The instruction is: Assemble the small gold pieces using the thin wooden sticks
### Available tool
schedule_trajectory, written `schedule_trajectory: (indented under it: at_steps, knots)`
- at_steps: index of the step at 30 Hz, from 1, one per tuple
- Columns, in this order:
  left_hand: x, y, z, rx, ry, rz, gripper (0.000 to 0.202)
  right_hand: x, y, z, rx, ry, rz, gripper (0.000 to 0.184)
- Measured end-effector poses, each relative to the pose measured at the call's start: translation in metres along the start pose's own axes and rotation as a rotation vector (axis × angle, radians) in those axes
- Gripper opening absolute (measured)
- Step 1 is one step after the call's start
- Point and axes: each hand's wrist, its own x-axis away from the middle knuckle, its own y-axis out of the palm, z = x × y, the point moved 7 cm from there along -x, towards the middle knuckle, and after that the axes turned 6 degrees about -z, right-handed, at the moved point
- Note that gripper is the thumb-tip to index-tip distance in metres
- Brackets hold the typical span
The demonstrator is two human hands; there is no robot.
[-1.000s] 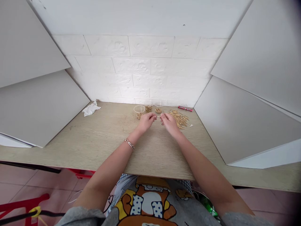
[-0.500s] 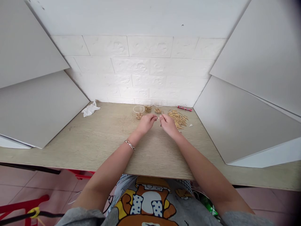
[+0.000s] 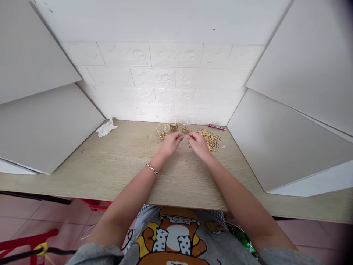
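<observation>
Over the middle of the table, my left hand (image 3: 171,144) and my right hand (image 3: 199,144) meet almost fingertip to fingertip, both pinched closed. Between them shows a bit of a small thin piece (image 3: 184,137), too tiny to identify. A dark tip pokes out below my right fingers. Just behind my left hand, clear plastic cups (image 3: 162,127) hold small gold-coloured metal parts (image 3: 163,135). Beside my right hand lies a loose pile of slim gold-coloured metal pins (image 3: 211,140), partly covered by that hand.
A crumpled white tissue (image 3: 106,128) lies at the back left. Red tubes or batteries (image 3: 216,127) rest at the back right, with a white scrap (image 3: 224,147) nearer. Grey-white panels (image 3: 55,129) stand on both sides, and a white brick-pattern wall (image 3: 165,77) closes the back.
The fingertips of my two hands have come slightly closer, so less of the thin piece shows between them. My right fingers have shifted a little; everything else stays put.
</observation>
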Motion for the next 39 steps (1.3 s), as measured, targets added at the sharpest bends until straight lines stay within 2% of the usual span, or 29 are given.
schedule_trajectory:
  at_steps: [21,27,33,36,39]
  knots:
    - [0.000,0.000,-0.001,-0.002,-0.002,0.001,0.025,0.000,-0.001,-0.001,-0.070,0.007,0.013,0.020]
    - [-0.001,0.001,-0.003,-0.015,0.005,0.003,0.025,-0.001,0.002,0.002,-0.039,0.019,-0.022,0.018]
    - [-0.001,0.005,0.001,-0.050,0.077,-0.041,0.026,-0.001,0.009,0.000,0.052,-0.012,-0.092,0.019]
    - [0.001,0.003,0.005,-0.096,0.103,-0.016,0.028,-0.003,0.002,0.001,0.099,-0.032,-0.068,0.020]
    - [0.004,-0.004,0.013,-0.187,0.193,0.024,0.030,-0.007,-0.017,0.004,0.266,-0.061,0.025,0.021]
